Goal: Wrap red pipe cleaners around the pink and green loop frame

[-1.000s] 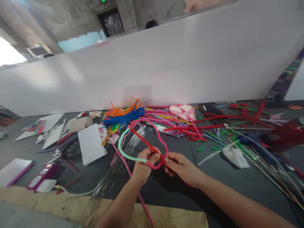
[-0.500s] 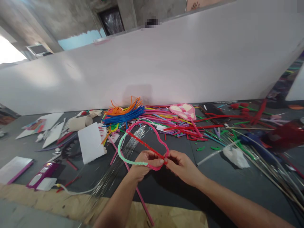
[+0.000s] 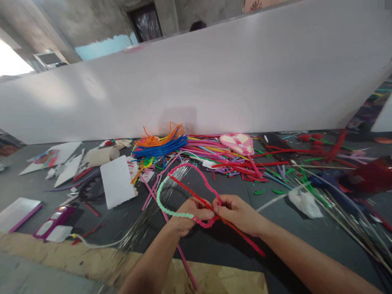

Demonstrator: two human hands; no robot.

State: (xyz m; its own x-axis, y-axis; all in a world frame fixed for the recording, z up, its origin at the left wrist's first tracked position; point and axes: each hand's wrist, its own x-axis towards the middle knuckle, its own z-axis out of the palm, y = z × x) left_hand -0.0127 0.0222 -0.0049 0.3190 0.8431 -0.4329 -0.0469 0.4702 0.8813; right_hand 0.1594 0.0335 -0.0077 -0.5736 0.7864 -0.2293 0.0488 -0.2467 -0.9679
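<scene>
two sets of fingers (image 3: 206, 213) in a pinch on a red strip (image 3: 186, 189) (pink-and-mint loop (image 3: 183, 214) alongside)

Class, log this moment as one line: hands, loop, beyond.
left hand: pinching red strip | right hand: pinching same strip | loop: pink, mint | beyond: blue bundle

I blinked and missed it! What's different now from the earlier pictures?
The tail of the red strip now pokes out below the right hand, toward the lower right. The pink-and-green loop sits slightly lower. Nothing was visibly let go; the left hand still pinches beside the right. The pink-and-cream heart stayed put.
</scene>
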